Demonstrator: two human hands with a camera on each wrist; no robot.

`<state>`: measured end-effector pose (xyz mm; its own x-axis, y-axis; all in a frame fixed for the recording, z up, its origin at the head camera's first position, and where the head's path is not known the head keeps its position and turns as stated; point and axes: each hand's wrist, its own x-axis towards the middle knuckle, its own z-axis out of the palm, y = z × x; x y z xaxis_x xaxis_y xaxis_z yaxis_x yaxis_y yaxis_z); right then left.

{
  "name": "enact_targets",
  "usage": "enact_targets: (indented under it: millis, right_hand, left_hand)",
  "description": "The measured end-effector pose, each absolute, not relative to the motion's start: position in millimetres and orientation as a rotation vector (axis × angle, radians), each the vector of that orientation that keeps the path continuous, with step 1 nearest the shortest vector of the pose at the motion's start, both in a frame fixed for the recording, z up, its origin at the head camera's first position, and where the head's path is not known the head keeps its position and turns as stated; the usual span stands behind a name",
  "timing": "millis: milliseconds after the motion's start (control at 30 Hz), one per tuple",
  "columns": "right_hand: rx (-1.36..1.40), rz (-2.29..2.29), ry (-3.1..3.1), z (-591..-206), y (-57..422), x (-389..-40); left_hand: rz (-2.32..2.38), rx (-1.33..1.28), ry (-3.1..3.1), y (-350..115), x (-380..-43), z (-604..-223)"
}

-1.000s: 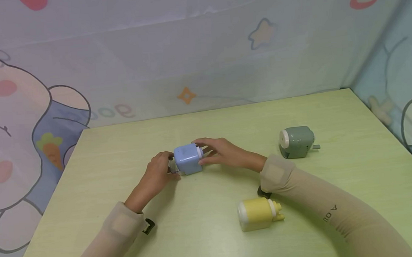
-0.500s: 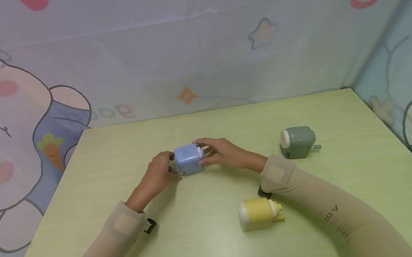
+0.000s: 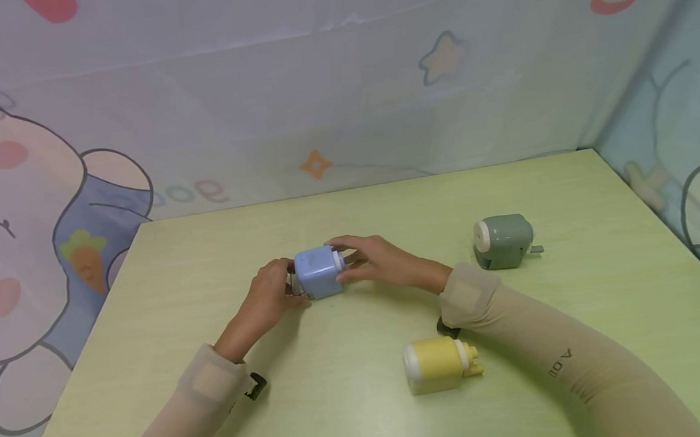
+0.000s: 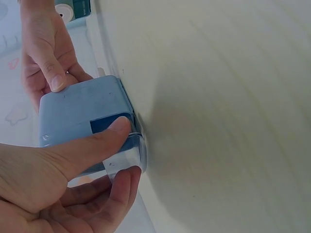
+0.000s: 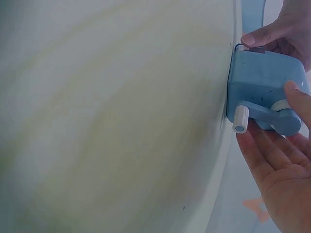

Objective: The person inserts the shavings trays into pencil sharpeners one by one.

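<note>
A blue crank pencil sharpener (image 3: 319,272) is on the table between the hands. My left hand (image 3: 268,288) pinches its clear shavings drawer (image 4: 124,162) between thumb and fingers. In the left wrist view the drawer juts partly from the body, beside a dark opening under the thumb. My right hand (image 3: 382,260) holds the body at its crank end, thumb on one side and fingers on the other. The crank (image 5: 262,114), with its white knob (image 5: 240,119), shows in the right wrist view, next to the right palm.
A yellow pencil sharpener (image 3: 437,365) lies near the right forearm, its crank facing right. Farther back on the right stands a dark green one (image 3: 504,241). The pale table (image 3: 219,240) ends at a printed cloth backdrop (image 3: 229,119).
The left thumb has edged slightly right, and the clear drawer appears a little closer to the blue body. The right hand keeps its hold; the other sharpeners stay put.
</note>
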<state>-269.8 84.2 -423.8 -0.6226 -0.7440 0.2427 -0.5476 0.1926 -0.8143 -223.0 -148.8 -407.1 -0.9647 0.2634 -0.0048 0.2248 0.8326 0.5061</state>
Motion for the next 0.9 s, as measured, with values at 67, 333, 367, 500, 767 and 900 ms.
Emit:
enact_targets:
  millis: [67,333,367,500,767,900]
  right_hand:
    - [-1.243,-1.404,2.256,-424.2,84.4,-269.9]
    - [-1.235,-1.411,2.247,-424.7,85.1,-269.8]
    - [-1.230,-1.412,2.247,-424.7,85.2,-269.6]
    - [-1.230,-1.407,2.252,-424.6,85.3,-269.6]
    - [-1.229,-1.401,2.246,-423.5,85.1,-269.0]
    - [-1.240,-1.412,2.233,-423.8,84.2,-269.3]
  left_hand:
    - [0.800,0.399,2.938,-148.9,-222.9,-407.4]
    - [0.803,0.423,2.944,-148.3,-222.8,-409.2]
    - [0.807,0.423,2.943,-148.2,-222.8,-409.2]
    - [0.836,0.412,2.925,-147.8,-222.7,-409.3]
    - [0.867,0.411,2.902,-147.3,-222.6,-409.6]
    - [0.884,0.389,2.888,-147.9,-223.4,-409.6]
